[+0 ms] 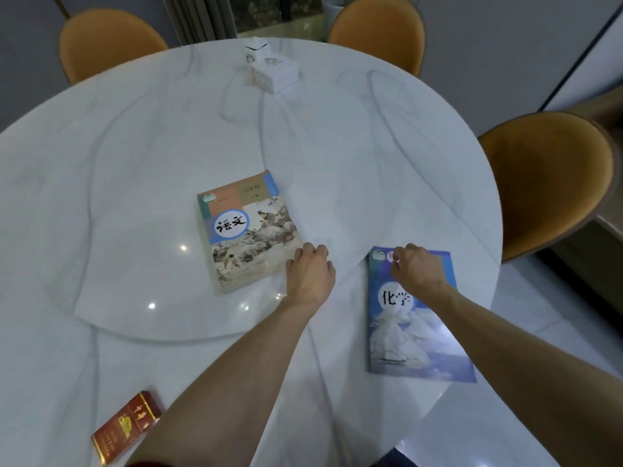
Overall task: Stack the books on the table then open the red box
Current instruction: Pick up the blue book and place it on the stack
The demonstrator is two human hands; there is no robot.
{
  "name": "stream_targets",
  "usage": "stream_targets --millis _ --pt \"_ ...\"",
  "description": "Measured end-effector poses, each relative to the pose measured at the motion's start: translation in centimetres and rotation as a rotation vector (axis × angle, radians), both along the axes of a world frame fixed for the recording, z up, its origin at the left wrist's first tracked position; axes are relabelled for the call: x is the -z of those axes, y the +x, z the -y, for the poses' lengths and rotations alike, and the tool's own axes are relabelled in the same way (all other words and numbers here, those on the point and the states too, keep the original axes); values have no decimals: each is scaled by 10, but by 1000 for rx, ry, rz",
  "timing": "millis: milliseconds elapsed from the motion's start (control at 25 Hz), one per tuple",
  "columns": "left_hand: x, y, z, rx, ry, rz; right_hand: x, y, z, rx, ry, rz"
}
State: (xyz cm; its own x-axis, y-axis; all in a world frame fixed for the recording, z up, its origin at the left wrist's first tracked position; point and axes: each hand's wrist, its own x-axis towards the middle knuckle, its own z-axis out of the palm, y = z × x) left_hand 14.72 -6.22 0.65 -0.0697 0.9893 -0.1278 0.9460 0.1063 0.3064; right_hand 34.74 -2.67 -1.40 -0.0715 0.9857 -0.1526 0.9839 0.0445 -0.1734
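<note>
A thick book with a painted cover point(247, 230) lies flat near the middle of the round white table point(168, 146). My left hand point(310, 274) rests beside its lower right corner, fingers curled and touching the edge. A thin blue book point(414, 335) lies at the table's right edge. My right hand point(418, 269) hovers over its top part, fingers bent at the upper left corner; whether it grips the cover is unclear. A red box point(126, 426) lies closed at the near left.
A white tissue box point(274, 74) and a small white container point(256, 50) stand at the far side. Orange chairs point(546, 180) ring the table at the right and back. A raised round turntable point(118, 318) covers the table's middle.
</note>
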Motion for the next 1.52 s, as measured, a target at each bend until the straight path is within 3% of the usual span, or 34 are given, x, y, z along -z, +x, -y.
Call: stream_targets --millis 320,520,640,840,920,1080,1320,1520 --pt "41 67 30 145 -91 -6 34 76 60 116 -109 156" --pt "60 87 45 195 -195 -46 50 97 88 167 -144 146" --pt "63 101 50 133 -226 26 57 96 93 264 -136 26" --pt "59 122 39 -373 -306 446 63 92 85 563 -198 -277" --pt "62 123 35 -469 -340 586 64 97 85 687 -251 -396" --pt "63 127 42 -446 -347 729 71 107 98 787 -255 -518" --pt "50 123 48 -277 -163 962 67 111 112 941 -181 -803" --pt "22 86 36 -209 -69 1118 30 97 100 774 -158 -983"
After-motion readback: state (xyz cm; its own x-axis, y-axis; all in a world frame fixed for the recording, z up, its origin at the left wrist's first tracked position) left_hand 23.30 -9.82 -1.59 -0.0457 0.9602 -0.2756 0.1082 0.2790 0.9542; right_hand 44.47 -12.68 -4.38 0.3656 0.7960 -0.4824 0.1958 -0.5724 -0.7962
